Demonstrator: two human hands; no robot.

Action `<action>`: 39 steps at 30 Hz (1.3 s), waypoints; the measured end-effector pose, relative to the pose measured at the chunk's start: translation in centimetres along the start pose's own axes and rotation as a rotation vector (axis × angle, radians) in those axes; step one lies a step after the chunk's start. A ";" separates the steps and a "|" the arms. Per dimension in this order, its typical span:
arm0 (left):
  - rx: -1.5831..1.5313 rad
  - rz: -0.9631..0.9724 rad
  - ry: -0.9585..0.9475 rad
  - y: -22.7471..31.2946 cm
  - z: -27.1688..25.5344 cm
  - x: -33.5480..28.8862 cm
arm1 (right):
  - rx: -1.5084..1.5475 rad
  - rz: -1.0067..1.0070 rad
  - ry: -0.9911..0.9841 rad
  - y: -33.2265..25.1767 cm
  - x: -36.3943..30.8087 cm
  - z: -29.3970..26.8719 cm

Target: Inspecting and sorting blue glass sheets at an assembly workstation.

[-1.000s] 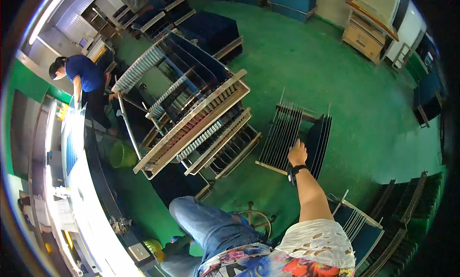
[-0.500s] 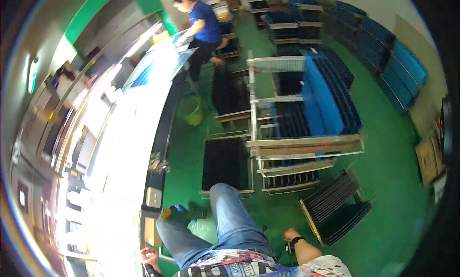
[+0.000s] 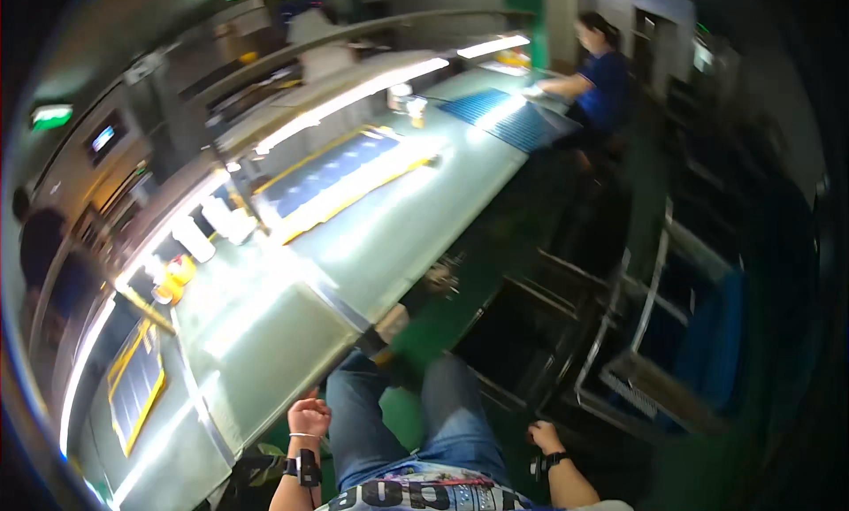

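Note:
My left hand (image 3: 309,416) is curled into a fist beside the near edge of the long worktable (image 3: 354,290), with nothing showing in it. It wears a bracelet, and a dark band with a small device sits on the forearm. My right hand (image 3: 546,436) hangs to the right of my legs, away from any object, its fingers loosely curled and nothing seen in them. A dark band is on that wrist too. My knees (image 3: 455,396) are bent below the table's edge.
Yellow-edged dark panels (image 3: 332,177) (image 3: 137,387) lie on the table under bright tube lights (image 3: 376,91). A person in a dark blue shirt (image 3: 606,82) works over a blue ribbed sheet (image 3: 508,118) at the far end. Metal racks (image 3: 654,387) with blue and dark panels stand on the right.
My view has swung left, so the table now spans the middle and the racks sit farther right. My left hand shows more fully, closed beside the table edge.

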State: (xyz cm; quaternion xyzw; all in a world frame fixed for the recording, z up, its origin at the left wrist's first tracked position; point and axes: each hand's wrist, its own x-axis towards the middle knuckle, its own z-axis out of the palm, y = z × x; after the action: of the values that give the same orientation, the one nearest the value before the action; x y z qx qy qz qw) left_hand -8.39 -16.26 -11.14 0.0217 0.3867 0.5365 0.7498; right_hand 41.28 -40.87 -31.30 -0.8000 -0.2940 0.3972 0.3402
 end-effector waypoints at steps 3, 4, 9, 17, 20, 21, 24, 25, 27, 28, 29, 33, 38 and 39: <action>0.021 0.043 -0.027 -1.1 0.6 -2.0 | 0.023 -0.255 0.000 -7.8 4.3 0.6; -0.014 0.086 -0.027 -1.1 0.1 -2.8 | -0.067 -0.440 0.043 -10.9 5.7 1.1; 0.293 -0.037 0.137 -2.1 -5.1 -7.8 | 0.198 -0.827 0.051 -33.2 6.2 4.0; 0.356 -0.131 0.114 -4.9 -16.0 -8.1 | -0.319 -1.418 0.212 -45.4 7.6 13.7; 0.869 -0.324 0.052 -3.8 -16.4 -7.3 | -0.509 -1.364 0.256 -44.1 7.2 16.6; 0.823 -0.309 0.044 -3.7 -14.7 -8.1 | -0.502 -1.315 0.238 -43.6 7.2 16.9; 0.672 -0.403 -0.017 -2.9 -14.0 -6.9 | -0.467 -1.265 0.158 -44.0 6.7 16.9; 0.759 -0.381 -0.028 -2.6 -13.7 -6.6 | -0.475 -1.266 0.160 -43.9 6.7 16.8; 1.034 -0.357 -0.062 -1.9 -7.8 -8.4 | -0.504 -1.238 0.175 -43.1 7.0 16.1; 1.157 -0.341 -0.064 -1.8 -6.8 -8.8 | -0.502 -1.233 0.169 -43.2 7.0 16.2; 1.248 -0.327 -0.066 -1.7 -6.8 -8.8 | -0.505 -1.224 0.178 -43.2 6.8 16.2; 1.482 -0.284 -0.081 -1.5 -7.2 -8.4 | -0.494 -1.213 0.153 -43.3 6.3 16.4; 1.646 -0.248 -0.099 -1.7 -6.8 -7.8 | -0.500 -1.231 0.158 -43.8 6.0 16.0; 1.665 -0.249 -0.103 -1.8 -6.7 -7.4 | -0.547 -1.175 0.041 -44.1 5.8 15.3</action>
State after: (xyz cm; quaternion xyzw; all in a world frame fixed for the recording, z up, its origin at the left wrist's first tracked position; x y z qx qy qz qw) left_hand -11.91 -25.66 -12.50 0.5491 0.6208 -0.0118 0.5595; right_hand 22.60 -5.49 -6.44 -0.5710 -0.7668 0.0402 0.2905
